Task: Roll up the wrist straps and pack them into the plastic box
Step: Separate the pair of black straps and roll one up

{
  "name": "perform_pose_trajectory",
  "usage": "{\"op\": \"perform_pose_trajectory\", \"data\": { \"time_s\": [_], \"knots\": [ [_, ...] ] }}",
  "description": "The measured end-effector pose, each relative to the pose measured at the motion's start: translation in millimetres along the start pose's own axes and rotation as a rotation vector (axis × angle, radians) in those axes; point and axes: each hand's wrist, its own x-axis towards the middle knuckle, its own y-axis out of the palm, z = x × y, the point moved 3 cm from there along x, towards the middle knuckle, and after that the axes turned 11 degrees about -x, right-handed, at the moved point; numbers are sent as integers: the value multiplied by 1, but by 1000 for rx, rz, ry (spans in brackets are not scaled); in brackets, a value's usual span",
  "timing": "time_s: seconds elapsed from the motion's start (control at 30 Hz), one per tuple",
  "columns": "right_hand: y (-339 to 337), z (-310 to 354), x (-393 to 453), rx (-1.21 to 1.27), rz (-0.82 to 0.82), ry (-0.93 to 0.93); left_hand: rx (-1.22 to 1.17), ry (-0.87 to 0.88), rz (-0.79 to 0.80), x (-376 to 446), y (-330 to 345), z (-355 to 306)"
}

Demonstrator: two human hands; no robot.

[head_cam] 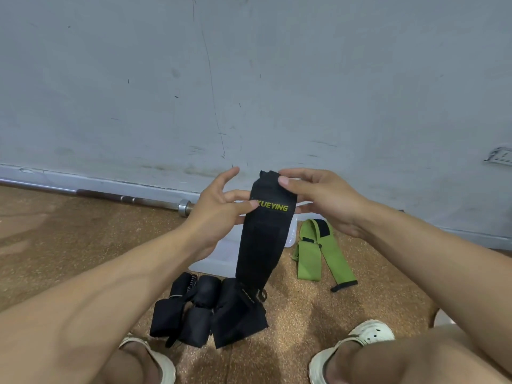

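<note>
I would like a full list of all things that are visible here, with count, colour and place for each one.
held wrist strap: one, black with yellow lettering, hanging between both hands
rolled wrist straps: several, black, on the floor near the feet; exact count unclear
green wrist strap: one, green with black patches, unrolled on the floor at right
plastic box: one, translucent white, on the floor behind the held strap, mostly hidden
barbell: one, silver, along the wall at left
wall: grey, scuffed
floor: brown, speckled
shoes: two, whitish, bottom edge
left hand: pinches the strap's edge
right hand: pinches the strap's top
</note>
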Motion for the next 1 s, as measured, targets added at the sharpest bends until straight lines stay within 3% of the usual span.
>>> {"op": "perform_pose_trajectory", "data": {
  "time_s": [0.3, 0.43, 0.53, 0.67, 0.77, 1.0],
  "knots": [
    [3, 4, -2, -109, 31, -64, 97, -27, 41, 6, -14, 7],
    [9, 0, -5, -51, 225, -23, 165, -72, 151, 8, -7, 6],
    [12, -6, -8, 82, 364, 66, 186, -55, 136, 6, -3, 5],
    [9, -9, -6, 461, 250, 151, 118, 111, -3, -2, 2, -2],
    [11, -8, -4, 663, 123, 161, 40, 131, 16, -11, 13, -5],
    [28, -5, -11, 773, 97, 160, -23, 141, -118, -13, 13, -3]
  ]
}}
